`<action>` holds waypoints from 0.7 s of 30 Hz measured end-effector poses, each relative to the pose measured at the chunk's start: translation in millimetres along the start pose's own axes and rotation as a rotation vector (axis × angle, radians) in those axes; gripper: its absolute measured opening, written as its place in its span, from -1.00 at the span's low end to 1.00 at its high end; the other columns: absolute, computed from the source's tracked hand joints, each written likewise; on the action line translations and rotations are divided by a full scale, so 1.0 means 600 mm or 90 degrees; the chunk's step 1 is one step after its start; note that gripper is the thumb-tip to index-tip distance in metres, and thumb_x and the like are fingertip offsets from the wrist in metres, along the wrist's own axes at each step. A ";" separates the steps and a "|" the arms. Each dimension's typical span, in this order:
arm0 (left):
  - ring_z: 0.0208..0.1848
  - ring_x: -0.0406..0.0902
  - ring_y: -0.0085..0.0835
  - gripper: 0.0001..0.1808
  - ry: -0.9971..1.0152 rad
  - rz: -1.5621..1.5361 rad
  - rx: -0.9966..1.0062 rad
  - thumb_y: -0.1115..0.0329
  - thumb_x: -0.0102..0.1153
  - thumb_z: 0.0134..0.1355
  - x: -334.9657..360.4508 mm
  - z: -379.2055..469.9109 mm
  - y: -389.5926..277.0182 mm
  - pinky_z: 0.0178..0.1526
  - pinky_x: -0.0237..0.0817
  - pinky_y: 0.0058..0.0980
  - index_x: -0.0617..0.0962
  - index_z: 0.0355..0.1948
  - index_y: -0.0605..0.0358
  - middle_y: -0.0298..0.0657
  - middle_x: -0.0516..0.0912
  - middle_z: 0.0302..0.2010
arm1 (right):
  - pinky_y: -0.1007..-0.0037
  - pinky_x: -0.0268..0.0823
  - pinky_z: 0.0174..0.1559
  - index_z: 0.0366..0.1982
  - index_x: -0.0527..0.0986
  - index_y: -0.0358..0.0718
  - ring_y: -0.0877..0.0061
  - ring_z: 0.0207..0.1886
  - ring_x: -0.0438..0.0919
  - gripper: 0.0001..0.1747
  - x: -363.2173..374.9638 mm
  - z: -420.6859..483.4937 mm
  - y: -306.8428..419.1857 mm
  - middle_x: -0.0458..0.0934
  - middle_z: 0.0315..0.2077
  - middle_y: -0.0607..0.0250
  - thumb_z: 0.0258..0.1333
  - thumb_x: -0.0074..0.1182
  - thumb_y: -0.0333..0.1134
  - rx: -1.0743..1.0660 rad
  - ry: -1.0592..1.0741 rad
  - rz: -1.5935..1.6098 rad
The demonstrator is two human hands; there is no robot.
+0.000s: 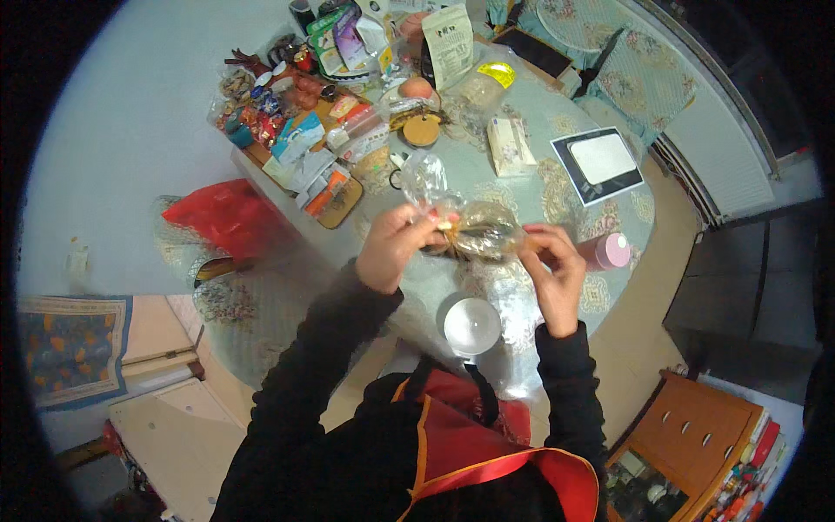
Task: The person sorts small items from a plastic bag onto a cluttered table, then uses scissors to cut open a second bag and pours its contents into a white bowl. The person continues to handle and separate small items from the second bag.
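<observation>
A clear plastic bag (488, 230) with brownish contents is stretched between my two hands above the table. My left hand (399, 240) pinches its gathered end, where something small, red and yellowish shows by the fingertips. Loose clear plastic (425, 176) sticks up beyond that grip. The fingers of my right hand (554, 264) are closed on the bag's right edge. Below the bag, near the table's front edge, stands a white bowl or cup (472, 326). What exactly the bag contains cannot be told.
A pink bottle (605, 251) stands just right of my right hand. Farther back are a white tablet-like object (601, 159), a paper packet (512, 147) and a round wooden lid (421, 130). Snack bags crowd the back left. A red plastic bag (228, 215) lies on a chair at left.
</observation>
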State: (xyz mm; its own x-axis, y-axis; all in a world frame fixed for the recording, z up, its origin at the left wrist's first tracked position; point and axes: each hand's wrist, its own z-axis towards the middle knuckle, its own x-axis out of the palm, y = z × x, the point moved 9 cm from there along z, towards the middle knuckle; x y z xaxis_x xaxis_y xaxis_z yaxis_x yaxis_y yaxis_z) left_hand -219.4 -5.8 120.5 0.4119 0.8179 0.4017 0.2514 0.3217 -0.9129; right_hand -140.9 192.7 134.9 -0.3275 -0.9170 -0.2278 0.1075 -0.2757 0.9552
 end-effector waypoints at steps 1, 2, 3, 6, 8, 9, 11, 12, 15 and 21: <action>-0.21 0.56 -0.50 -0.72 -0.031 0.033 -0.040 0.33 -0.06 0.32 -0.019 0.011 0.005 -0.12 0.38 -0.50 0.51 -0.17 0.39 -0.11 0.62 -0.16 | 0.59 0.39 -0.21 -0.38 0.54 -0.37 0.59 -0.26 0.53 -0.90 0.017 0.016 -0.008 0.51 -0.21 0.22 -0.03 0.11 -0.57 -0.023 0.003 0.012; -0.22 0.56 -0.51 -0.72 -0.041 0.049 -0.046 0.32 -0.05 0.32 -0.036 0.021 0.006 -0.12 0.39 -0.51 0.52 -0.17 0.38 -0.11 0.62 -0.16 | 0.58 0.40 -0.21 -0.37 0.54 -0.37 0.58 -0.26 0.54 -0.89 0.034 0.031 -0.030 0.51 -0.21 0.22 -0.04 0.11 -0.57 0.009 0.008 0.024; -0.22 0.56 -0.52 -0.72 -0.041 0.050 -0.036 0.31 -0.04 0.32 -0.052 0.031 0.007 -0.12 0.39 -0.52 0.52 -0.17 0.37 -0.12 0.62 -0.15 | 0.58 0.41 -0.21 -0.37 0.54 -0.37 0.57 -0.25 0.54 -0.89 0.055 0.044 -0.047 0.50 -0.20 0.22 -0.04 0.11 -0.57 0.016 0.023 0.042; -0.18 0.55 -0.51 -0.75 -0.087 0.084 -0.071 0.32 -0.01 0.30 -0.112 0.054 0.055 -0.11 0.38 -0.53 0.53 -0.15 0.32 -0.14 0.61 -0.13 | 0.43 0.39 -0.08 -0.25 0.55 -0.32 0.33 -0.16 0.54 -0.73 0.099 0.062 -0.078 0.49 -0.15 0.13 -0.11 0.15 -0.56 -0.033 0.022 -0.135; -0.25 0.54 -0.54 -0.78 -0.098 0.112 -0.060 0.34 0.04 0.28 -0.152 0.070 0.091 -0.17 0.38 -0.59 0.55 -0.18 0.30 -0.14 0.62 -0.15 | 0.33 0.29 0.04 -0.14 0.52 -0.28 0.14 -0.02 0.45 -0.59 0.123 0.060 -0.093 0.48 -0.12 0.02 -0.17 0.13 -0.55 -0.048 0.005 -0.273; -0.31 0.54 -0.56 -0.79 -0.111 0.103 -0.077 0.36 0.05 0.27 -0.172 0.079 0.117 -0.22 0.39 -0.61 0.57 -0.23 0.32 -0.17 0.62 -0.19 | 0.33 0.29 0.03 -0.15 0.52 -0.28 0.15 -0.02 0.46 -0.61 0.140 0.059 -0.091 0.49 -0.13 0.03 -0.16 0.14 -0.55 -0.085 0.018 -0.248; -0.31 0.54 -0.56 -0.80 -0.110 0.081 -0.089 0.39 0.07 0.24 -0.204 0.080 0.168 -0.24 0.41 -0.60 0.57 -0.23 0.35 -0.20 0.63 -0.25 | 0.34 0.31 0.00 -0.17 0.53 -0.27 0.19 -0.02 0.47 -0.63 0.171 0.057 -0.096 0.51 -0.15 0.05 -0.14 0.14 -0.55 -0.106 0.051 -0.202; -0.32 0.55 -0.56 -0.79 -0.120 0.096 -0.118 0.39 0.08 0.23 -0.222 0.079 0.196 -0.24 0.41 -0.60 0.57 -0.22 0.36 -0.21 0.62 -0.27 | 0.37 0.36 -0.10 -0.20 0.54 -0.29 0.21 -0.11 0.52 -0.67 0.191 0.059 -0.095 0.52 -0.17 0.05 -0.13 0.12 -0.57 -0.136 0.070 -0.202; -0.33 0.55 -0.56 -0.78 -0.133 0.136 -0.188 0.41 0.09 0.22 -0.262 0.072 0.266 -0.23 0.43 -0.58 0.57 -0.20 0.38 -0.23 0.62 -0.32 | 0.45 0.39 -0.30 -0.29 0.54 -0.35 0.40 -0.41 0.55 -0.74 0.252 0.062 -0.145 0.54 -0.31 0.11 -0.15 0.11 -0.59 -0.015 0.159 -0.062; -0.50 0.44 -0.67 -0.85 -0.128 0.205 -0.146 0.40 0.16 0.15 -0.279 0.061 0.313 -0.42 0.29 -0.65 0.62 -0.38 0.32 -0.37 0.56 -0.53 | 0.58 0.36 -0.37 -0.26 0.56 -0.34 0.67 -0.45 0.49 -0.72 0.314 0.073 -0.270 0.55 -0.48 0.28 -0.13 0.18 -0.53 0.160 0.169 -0.079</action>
State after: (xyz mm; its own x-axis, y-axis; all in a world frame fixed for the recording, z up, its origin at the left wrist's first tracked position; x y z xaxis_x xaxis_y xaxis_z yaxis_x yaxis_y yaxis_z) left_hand -273.0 -65.1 -120.9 0.3285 0.9428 0.0570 0.3360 -0.0603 -0.9399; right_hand -261.0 77.0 -54.6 -0.0662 -0.9327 -0.3545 -0.1617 -0.3405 0.9262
